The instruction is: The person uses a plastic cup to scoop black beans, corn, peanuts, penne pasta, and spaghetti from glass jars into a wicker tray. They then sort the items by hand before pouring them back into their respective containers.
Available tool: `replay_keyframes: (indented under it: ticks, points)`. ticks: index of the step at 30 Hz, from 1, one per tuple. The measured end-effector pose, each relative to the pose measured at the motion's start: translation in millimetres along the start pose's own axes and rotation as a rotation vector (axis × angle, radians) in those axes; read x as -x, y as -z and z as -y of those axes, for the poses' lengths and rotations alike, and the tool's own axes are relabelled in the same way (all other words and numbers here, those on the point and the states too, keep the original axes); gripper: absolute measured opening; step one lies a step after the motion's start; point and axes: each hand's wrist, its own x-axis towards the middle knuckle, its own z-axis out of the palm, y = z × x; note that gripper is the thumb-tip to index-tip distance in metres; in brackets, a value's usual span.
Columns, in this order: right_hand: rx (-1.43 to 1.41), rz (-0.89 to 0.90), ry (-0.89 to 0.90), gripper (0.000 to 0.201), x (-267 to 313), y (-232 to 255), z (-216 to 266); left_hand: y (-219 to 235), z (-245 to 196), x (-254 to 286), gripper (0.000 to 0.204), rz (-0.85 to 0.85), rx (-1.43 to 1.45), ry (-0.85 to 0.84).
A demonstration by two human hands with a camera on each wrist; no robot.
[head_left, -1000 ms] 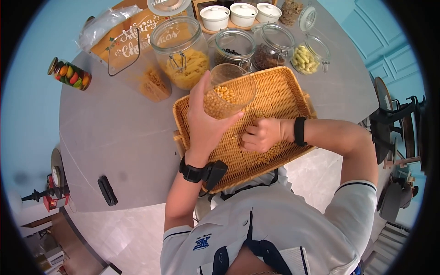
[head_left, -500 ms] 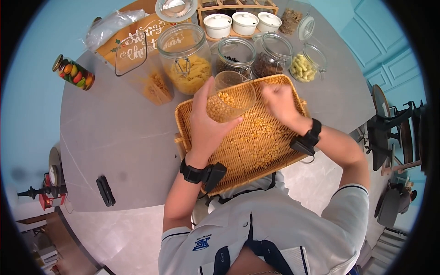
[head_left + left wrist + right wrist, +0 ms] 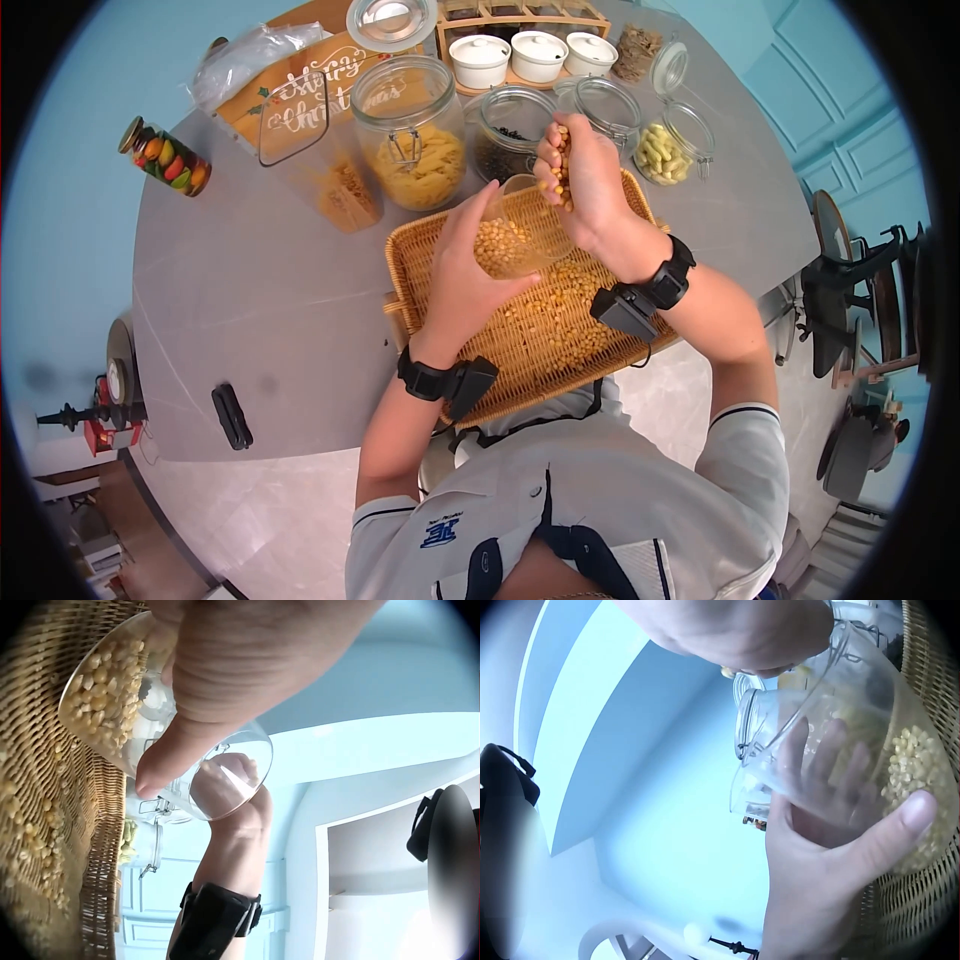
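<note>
My left hand [image 3: 462, 275] grips a clear jar [image 3: 545, 232], tilted over a rectangular wicker basket [image 3: 478, 378]. Corn kernels [image 3: 919, 769] fill the lower part of the jar, and the left thumb [image 3: 169, 754] lies along its side. At the jar's mouth, my right hand [image 3: 597, 185] holds a handful of corn kernels [image 3: 563, 168] in its curled fingers. Loose kernels [image 3: 580, 340] are scattered over the basket's bottom. In the left wrist view the right hand [image 3: 225, 780] shows partly through the jar's rim.
Behind the basket stand a pasta jar [image 3: 425, 160], a jar of dark grains [image 3: 500, 155] and a jar of pale yellow pieces [image 3: 660, 155]. White lidded pots [image 3: 480, 65] sit farther back. A tall clear container [image 3: 345, 190] is at left, and a black object [image 3: 232, 415] lies on the grey table [image 3: 270, 310].
My right hand rose from the kernels in the basket, swung out past its right side, and came up to the jar's mouth with kernels in it. The left hand still holds the jar.
</note>
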Motion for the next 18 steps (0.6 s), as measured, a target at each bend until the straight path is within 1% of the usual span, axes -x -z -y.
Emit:
replay_keyframes:
  ticks: [2,5,8,11,14,17,18]
  points:
    - [0.014,0.010,0.052,0.024,2.3,-3.1,-2.5,1.5,0.0,0.4,0.103,0.010,-0.018,0.008]
    - [0.024,-0.012,0.063,0.027,6.1,-7.6,-3.2,1.4,0.4,0.5,0.104,0.015,-0.019,0.015]
    - [0.028,0.057,0.083,0.029,10.8,-6.0,-6.4,0.3,0.1,0.6,0.103,-0.010,-0.006,-0.003]
    - [0.020,0.083,0.089,0.031,15.9,-4.7,-9.7,-0.1,1.3,0.7,0.102,-0.021,-0.002,-0.017]
    - [0.078,0.115,0.094,0.033,21.6,-3.1,-8.2,-0.8,2.3,0.5,0.102,-0.021,0.002,-0.013]
    - [0.162,0.214,0.110,0.035,22.6,6.9,-7.4,0.3,1.7,1.2,0.102,-0.026,0.000,-0.009]
    - [0.228,0.234,0.087,0.035,24.3,9.1,-6.0,0.5,1.2,1.0,0.102,-0.027,0.000,-0.010]
